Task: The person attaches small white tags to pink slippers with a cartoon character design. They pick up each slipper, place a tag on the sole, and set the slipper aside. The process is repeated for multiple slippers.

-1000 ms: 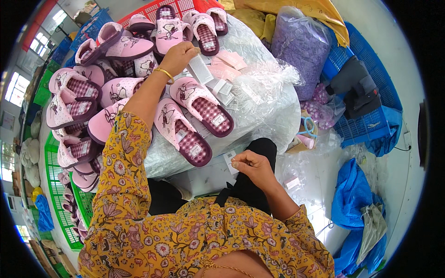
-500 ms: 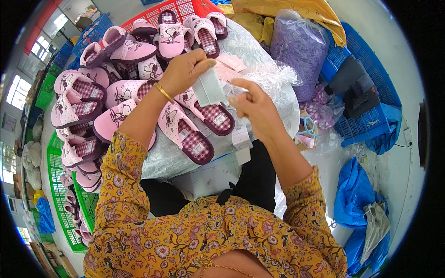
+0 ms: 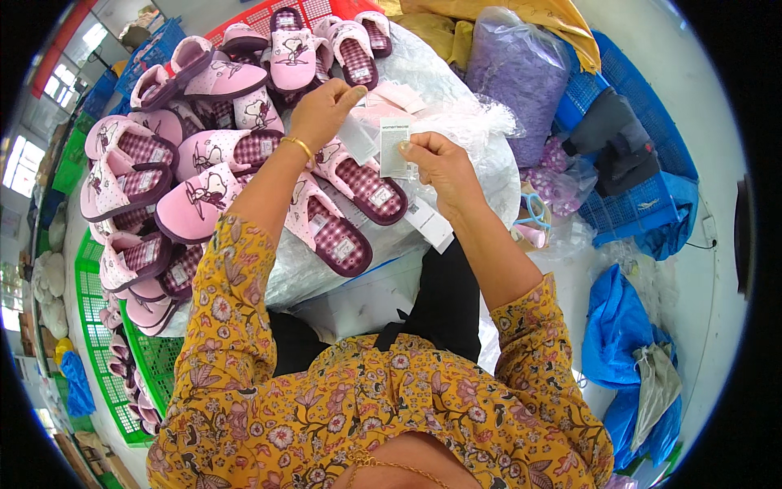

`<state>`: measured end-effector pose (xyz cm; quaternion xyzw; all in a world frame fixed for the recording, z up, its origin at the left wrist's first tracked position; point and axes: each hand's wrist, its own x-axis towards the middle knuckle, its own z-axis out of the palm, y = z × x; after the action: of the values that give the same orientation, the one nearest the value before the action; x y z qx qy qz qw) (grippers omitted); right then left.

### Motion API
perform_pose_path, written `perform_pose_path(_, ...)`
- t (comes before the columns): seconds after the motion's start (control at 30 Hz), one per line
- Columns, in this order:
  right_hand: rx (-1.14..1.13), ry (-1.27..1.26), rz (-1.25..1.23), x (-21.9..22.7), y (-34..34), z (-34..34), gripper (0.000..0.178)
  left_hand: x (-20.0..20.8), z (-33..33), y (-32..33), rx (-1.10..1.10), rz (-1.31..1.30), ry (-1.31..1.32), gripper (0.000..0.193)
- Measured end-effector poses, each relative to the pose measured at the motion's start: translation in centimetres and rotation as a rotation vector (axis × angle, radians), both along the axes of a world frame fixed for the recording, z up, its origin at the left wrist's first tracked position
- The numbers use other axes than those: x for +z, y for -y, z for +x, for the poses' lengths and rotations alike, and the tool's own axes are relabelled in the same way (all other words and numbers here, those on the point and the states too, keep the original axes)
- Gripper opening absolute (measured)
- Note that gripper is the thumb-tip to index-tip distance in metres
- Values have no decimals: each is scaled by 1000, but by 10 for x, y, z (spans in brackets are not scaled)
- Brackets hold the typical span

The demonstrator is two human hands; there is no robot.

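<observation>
My left hand is closed, its thumb and fingers pinched over a pale white tag that hangs below them. Close by on the right, my right hand pinches a white printed hang tag by its side, held upright with the printed face showing. Under both hands lie pink slippers with plum checked insoles; the nearest slipper and another slipper point their heels toward me. Flat pink cards lie just beyond the tags. A folded white label sits at the table's front edge.
Piled slippers cover the table's left side, with a red crate behind and a green crate below. A clear bag of purple material stands at the back right. Beside it are blue crates and light-blue-handled scissors.
The right hand, earlier reaching toward the tags under the left hand, now holds one printed tag apart from them. The view has shifted slightly.
</observation>
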<state>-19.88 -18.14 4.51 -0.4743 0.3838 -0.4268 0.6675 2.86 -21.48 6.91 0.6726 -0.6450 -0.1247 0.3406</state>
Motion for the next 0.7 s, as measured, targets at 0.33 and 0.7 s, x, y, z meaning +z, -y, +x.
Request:
perform_pose_path(0.33,-26,49,41,-3,-6,-4,25,-10,-47,-61,-255,24,-436,18)
perform_pose_path(0.7,98,122,63,10,-30,-6,58,-17,-48,-86,-249,-255,-109,10)
